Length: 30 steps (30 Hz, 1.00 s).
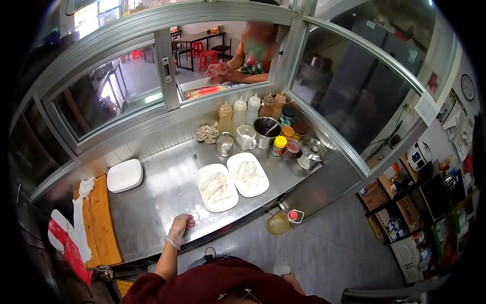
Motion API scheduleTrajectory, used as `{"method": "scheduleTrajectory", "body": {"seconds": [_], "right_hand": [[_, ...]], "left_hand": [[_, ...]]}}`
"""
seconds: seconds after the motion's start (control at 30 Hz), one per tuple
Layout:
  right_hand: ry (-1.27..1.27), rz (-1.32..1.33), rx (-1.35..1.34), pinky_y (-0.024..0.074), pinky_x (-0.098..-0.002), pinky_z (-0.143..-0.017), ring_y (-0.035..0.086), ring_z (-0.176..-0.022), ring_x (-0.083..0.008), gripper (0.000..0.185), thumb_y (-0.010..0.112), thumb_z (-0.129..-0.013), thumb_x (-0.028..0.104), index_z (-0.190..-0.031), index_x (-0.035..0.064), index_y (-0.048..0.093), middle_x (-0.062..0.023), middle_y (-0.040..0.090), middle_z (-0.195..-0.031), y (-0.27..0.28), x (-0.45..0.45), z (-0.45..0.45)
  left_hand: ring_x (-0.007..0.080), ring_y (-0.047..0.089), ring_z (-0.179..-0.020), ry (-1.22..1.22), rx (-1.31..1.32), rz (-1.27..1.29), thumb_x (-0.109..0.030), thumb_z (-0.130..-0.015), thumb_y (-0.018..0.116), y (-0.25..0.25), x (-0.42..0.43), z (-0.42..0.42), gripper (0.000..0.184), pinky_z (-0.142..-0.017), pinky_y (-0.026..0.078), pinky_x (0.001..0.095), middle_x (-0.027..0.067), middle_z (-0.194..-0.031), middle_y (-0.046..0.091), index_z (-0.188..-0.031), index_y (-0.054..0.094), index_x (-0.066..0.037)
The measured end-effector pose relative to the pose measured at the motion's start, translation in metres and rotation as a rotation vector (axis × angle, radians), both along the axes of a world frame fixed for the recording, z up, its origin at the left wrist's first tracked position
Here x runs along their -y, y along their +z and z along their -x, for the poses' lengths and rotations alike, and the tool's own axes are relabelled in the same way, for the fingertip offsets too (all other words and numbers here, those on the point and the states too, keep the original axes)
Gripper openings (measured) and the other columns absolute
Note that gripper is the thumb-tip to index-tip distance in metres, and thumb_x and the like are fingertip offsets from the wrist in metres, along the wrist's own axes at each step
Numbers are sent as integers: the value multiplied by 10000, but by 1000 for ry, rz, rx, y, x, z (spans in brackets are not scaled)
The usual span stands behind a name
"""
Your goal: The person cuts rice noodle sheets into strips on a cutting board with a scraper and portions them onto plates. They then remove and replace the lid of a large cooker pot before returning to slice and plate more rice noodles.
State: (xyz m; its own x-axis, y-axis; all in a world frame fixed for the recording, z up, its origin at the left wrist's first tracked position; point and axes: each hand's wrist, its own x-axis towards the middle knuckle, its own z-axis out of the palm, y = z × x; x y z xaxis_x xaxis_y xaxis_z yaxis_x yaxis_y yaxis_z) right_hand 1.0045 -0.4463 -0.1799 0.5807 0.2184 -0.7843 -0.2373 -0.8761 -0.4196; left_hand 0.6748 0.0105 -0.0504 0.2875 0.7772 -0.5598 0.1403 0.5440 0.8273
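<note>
My left hand [180,229], in a clear plastic glove, rests at the front edge of the steel counter [152,210], fingers curled in with nothing visible in them. To its right are two white plates, the nearer one [223,205] and the farther one [259,190]. Each carries soft white rolls that look like rice noodle rolls [215,187]. My right hand [291,281] hangs low by my body, partly hidden by my sleeve. Beside it shows a small pale flat object [281,270]; whether the hand grips it is unclear.
Sauce bottles [239,111], a metal pot [267,133], jars [278,146] and a lidded pot [311,154] line the back right. Stacked white plates [125,176] and a wooden board [104,223] stand left. Another person's hands [218,72] are at the window ledge. A jug [279,223] sits on the floor.
</note>
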Motion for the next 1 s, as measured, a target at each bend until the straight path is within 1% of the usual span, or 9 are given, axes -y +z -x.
{"method": "scheduleTrajectory", "body": {"seconds": [0.03, 0.13, 0.23, 0.33, 0.43, 0.53, 0.73, 0.93, 1.0], "right_hand": [[7, 58, -13, 488, -360, -739, 619, -856, -300, 440, 631, -697, 105, -1045, -153, 554, -222, 621, -985, 3, 1, 3], [24, 85, 18, 488, -366, -744, 618, -864, -305, 450, 629, -696, 103, -1037, -178, 541, -232, 617, -991, 1, 6, 8], [-25, -1, -76, 450, -347, -831, 588, -960, -316, 481, 633, -747, 141, -1087, -180, 518, -249, 594, -1065, 8, 0, 7], [-34, -9, -15, 457, -365, -817, 593, -945, -313, 445, 640, -755, 115, -1079, -169, 531, -244, 601, -1045, 6, -13, 5], [51, -31, 26, 462, -373, -797, 598, -930, -307, 397, 630, -763, 97, -1061, -151, 551, -234, 608, -1033, -2, -18, 0], [41, -29, 46, 462, -367, -792, 601, -916, -295, 377, 641, -758, 107, -1046, -127, 572, -216, 616, -1026, -8, -21, -4], [-34, -53, -6, 458, -345, -789, 599, -926, -273, 382, 653, -754, 123, -1050, -106, 582, -197, 624, -1016, 0, -19, -2], [49, 67, 1, 463, -329, -794, 600, -940, -276, 441, 657, -737, 182, -1056, -111, 576, -195, 621, -1038, -7, -15, 0], [27, 50, 9, 481, -351, -762, 619, -891, -295, 413, 657, -715, 144, -1026, -117, 586, -209, 632, -985, -2, -18, 4]], "left_hand": [[161, 582, -568, 4, -8, 11, -170, -862, 447, 3, 2, 0, 227, -563, 490, 273, 79, -691, 624, -879, 612, -15], [148, 571, -570, 17, -16, 37, -166, -860, 449, 11, 7, -3, 220, -566, 479, 260, 72, -696, 617, -884, 607, -14], [133, 549, -560, 16, -9, 46, -158, -854, 459, 17, 6, -10, 200, -555, 458, 243, 65, -699, 603, -870, 595, -12], [137, 556, -567, -9, -21, 48, -164, -860, 454, 23, 3, -19, 207, -568, 465, 249, 66, -704, 603, -866, 590, -8], [137, 561, -569, -27, -23, 51, -169, -865, 452, 26, -1, -27, 209, -569, 472, 250, 66, -704, 604, -869, 586, -9], [134, 567, -571, -42, -11, 49, -172, -869, 449, 25, -3, -29, 207, -564, 475, 249, 63, -704, 606, -876, 587, -18], [130, 570, -571, -28, -3, 48, -175, -871, 445, 14, -3, -20, 213, -552, 473, 246, 56, -713, 615, -898, 595, -25], [119, 560, -567, -18, -28, 68, -191, -879, 435, 13, -4, -17, 227, -531, 446, 229, 45, -715, 618, -904, 598, -34], [116, 557, -566, -13, -3, 74, -194, -881, 433, 10, -3, -15, 230, -528, 440, 226, 42, -710, 614, -905, 599, -36]]}}
